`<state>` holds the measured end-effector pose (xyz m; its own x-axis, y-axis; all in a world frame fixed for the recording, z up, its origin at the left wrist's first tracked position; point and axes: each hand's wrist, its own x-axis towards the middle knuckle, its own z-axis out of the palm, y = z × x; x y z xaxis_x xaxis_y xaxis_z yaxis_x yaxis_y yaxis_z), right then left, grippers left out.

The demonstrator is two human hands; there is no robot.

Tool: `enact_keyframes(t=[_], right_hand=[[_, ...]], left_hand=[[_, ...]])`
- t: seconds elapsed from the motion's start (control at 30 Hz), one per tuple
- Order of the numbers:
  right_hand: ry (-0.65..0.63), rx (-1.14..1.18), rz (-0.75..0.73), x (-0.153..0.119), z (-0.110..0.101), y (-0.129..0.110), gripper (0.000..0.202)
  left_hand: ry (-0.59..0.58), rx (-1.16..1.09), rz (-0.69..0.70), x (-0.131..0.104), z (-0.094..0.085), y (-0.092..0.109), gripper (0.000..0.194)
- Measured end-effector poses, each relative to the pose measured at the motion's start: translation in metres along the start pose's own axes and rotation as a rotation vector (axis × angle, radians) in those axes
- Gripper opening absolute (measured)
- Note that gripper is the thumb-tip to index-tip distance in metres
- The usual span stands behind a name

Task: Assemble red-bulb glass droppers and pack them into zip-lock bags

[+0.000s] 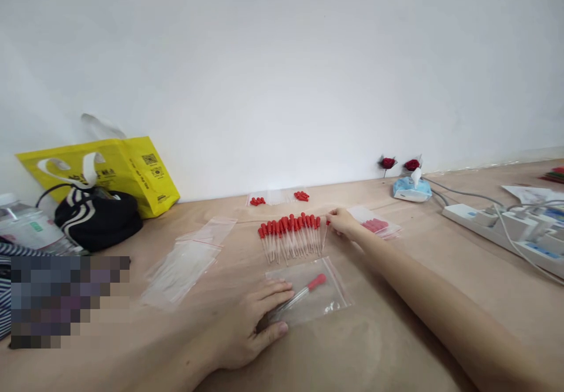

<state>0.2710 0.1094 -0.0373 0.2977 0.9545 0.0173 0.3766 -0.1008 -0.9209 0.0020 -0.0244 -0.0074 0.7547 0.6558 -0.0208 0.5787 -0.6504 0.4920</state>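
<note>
Near the table's front, my left hand [251, 327] lies with thumb and fingers spread, its fingertips on the left end of a clear zip bag [337, 298]. Inside that bag is a glass dropper [316, 282] with a red rubber bulb. My right hand [344, 224] reaches farther out and pinches another dropper [325, 237] by its red bulb, tip pointing down. Just left of it lies a row of droppers [291, 233], bulbs away from me and tips toward me. Right behind the right hand is a stack of bagged red-bulbed droppers [374, 225].
Flat clear bags [189, 262] lie at left. Small red bulbs [301, 196] rest by the wall. Farther left are a yellow bag [136, 174], a black pouch [101, 218] and a bottle [33, 224]. At right are tissues [412, 189], two red roses [388, 163] and a power strip [489, 224].
</note>
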Motion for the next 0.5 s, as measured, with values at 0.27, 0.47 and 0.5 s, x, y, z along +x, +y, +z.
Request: enact_keyframes(t=[0.27, 0.47, 0.5], right_hand=[[0.092, 0.388, -0.078, -0.051, -0.053, 0.027, 0.021], [0.009, 0.526, -0.076, -0.077, -0.053, 0.038, 0.028], [0.004, 0.535, -0.074, -0.080, -0.051, 0.036, 0.029]], left_hand=[[0.011, 0.002, 0.047, 0.002, -0.001, 0.001, 0.038], [0.042, 0.003, 0.043, 0.003, 0.002, -0.002, 0.039], [0.047, -0.003, 0.043, 0.003, 0.002, -0.002, 0.039]])
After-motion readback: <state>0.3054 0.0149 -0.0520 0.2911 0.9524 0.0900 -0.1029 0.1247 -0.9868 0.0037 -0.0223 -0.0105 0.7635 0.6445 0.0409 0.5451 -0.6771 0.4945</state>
